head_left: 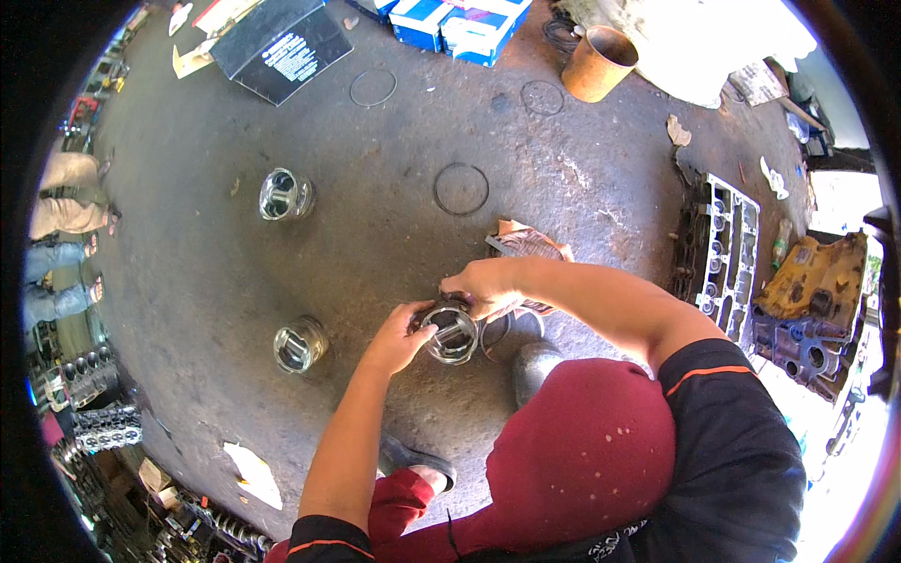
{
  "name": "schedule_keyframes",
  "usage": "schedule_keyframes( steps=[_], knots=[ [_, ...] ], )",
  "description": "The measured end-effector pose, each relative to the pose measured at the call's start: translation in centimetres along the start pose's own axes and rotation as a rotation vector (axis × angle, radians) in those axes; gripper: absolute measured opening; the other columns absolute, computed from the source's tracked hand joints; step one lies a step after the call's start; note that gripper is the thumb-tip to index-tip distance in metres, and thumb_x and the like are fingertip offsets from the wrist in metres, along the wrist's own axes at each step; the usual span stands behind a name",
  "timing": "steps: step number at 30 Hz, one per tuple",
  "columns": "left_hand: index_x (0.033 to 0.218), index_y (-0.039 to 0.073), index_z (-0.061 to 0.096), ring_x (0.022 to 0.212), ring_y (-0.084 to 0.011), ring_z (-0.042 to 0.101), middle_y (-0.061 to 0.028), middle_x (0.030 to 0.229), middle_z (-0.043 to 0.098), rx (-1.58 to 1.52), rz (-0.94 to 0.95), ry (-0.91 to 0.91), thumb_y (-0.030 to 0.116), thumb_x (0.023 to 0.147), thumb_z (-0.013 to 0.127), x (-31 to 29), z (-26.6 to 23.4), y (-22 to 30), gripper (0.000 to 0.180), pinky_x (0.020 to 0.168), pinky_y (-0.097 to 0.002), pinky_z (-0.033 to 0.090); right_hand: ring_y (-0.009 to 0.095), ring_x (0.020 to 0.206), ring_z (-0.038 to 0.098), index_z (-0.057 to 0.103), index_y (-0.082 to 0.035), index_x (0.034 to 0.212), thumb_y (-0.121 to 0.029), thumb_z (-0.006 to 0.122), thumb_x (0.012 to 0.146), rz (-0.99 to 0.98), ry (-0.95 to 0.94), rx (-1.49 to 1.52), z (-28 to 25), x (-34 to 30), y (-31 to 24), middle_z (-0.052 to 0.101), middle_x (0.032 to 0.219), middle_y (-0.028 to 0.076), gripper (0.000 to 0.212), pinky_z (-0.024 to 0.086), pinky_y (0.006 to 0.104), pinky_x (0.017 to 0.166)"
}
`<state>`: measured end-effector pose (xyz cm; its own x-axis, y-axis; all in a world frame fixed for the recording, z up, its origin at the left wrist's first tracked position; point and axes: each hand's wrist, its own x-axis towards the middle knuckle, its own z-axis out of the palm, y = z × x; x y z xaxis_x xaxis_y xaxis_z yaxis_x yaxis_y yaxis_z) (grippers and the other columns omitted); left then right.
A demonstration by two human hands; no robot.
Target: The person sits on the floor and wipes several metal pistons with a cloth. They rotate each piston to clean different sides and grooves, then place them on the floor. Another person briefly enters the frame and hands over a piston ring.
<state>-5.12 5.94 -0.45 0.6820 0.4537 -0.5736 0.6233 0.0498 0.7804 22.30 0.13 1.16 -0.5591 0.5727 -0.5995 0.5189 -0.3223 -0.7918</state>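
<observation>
A shiny metal piston (452, 340) is between my hands, low over the floor in front of my knees, its hollow underside facing up. My left hand (398, 340) grips its left side, with the thumb over the rim. At the far right of the same piston, the fingers of my right hand (481, 287) are bent and closed on its edge; whether they also pinch a thin ring there I cannot make out. Two more pistons stand on the floor to the left, a far one (286, 195) and a nearer one (300, 344).
Thin rings lie beyond my hands, one in the middle (461, 190) and one farther off (374, 88). Crumpled printed paper (526, 241) is by my right forearm. Blue boxes (460, 28) and a rusty cylinder (601, 64) stand at the back; a metal engine part (727, 249) is right.
</observation>
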Motion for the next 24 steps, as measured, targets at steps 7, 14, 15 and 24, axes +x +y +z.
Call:
schedule_keyframes(
  steps=[7,14,15,24],
  knots=[
    [0.135,0.011,0.067,0.116,-0.0412,0.064,-0.0204,0.128,0.064,0.377,-0.040,0.268,0.019,0.096,0.068,-1.2,3.1,3.2,0.040,0.102,-0.0454,0.052,0.036,0.115,0.066,0.058,-0.006,0.127,-0.031,0.074,0.091,0.209,0.962,-0.508,0.7,-3.7,2.3,0.068,0.117,0.017,0.047,0.055,0.0493,0.096],
    [0.129,0.011,0.071,0.116,-0.0394,0.065,-0.0184,0.123,0.067,0.463,-0.110,0.363,0.020,0.097,0.065,-0.4,4.4,3.7,0.033,0.100,-0.0459,0.052,0.040,0.113,0.064,0.060,-0.006,0.119,-0.030,0.069,0.094,0.497,0.935,-0.350,0.8,-4.5,5.5,0.066,0.114,0.017,0.035,0.054,0.0488,0.098],
    [0.128,0.011,0.071,0.116,-0.0392,0.065,-0.0180,0.123,0.067,0.468,-0.111,0.361,0.020,0.098,0.065,-0.4,4.3,3.6,0.032,0.100,-0.0458,0.052,0.040,0.112,0.064,0.061,-0.007,0.117,-0.030,0.069,0.094,0.493,0.935,-0.339,0.9,-4.5,5.5,0.066,0.114,0.017,0.034,0.054,0.0490,0.098],
    [0.128,0.007,0.071,0.116,-0.0390,0.065,-0.0184,0.123,0.067,0.495,-0.122,0.337,0.016,0.097,0.064,-0.1,4.2,4.2,0.033,0.101,-0.0452,0.051,0.037,0.126,0.061,0.055,-0.004,0.139,-0.026,0.067,0.094,0.362,0.914,-0.448,3.5,-4.1,4.3,0.065,0.133,0.019,0.052,0.052,0.0472,0.105]
  ],
)
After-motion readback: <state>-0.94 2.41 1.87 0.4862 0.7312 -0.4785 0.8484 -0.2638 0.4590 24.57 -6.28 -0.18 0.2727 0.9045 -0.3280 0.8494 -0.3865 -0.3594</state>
